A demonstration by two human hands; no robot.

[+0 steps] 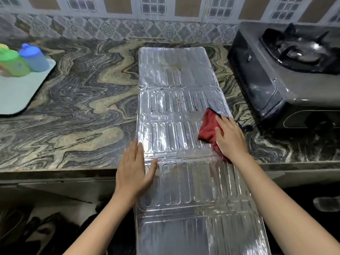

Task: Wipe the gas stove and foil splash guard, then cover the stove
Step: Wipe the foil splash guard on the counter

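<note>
On foil splash guard [176, 107]: left hand [135, 170] flat; right hand [230, 137] presses red cloth [207, 129].

1. The foil splash guard [176, 107] is shiny silver, embossed with rows of oblong ridges, and its middle panels are flecked with dark red and yellow spots.
2. The cloth [208, 129] is red with a dark edge.
3. The gas stove [276, 85] is dark grey and its burner [301, 50] is black.
4. The countertop [82, 100] swirls in black, grey and tan.
5. The wall tiles [110, 28] are grey-blue with ornamental medallions.
6. The bottles are one green [14, 65] and one blue [35, 57].
</note>
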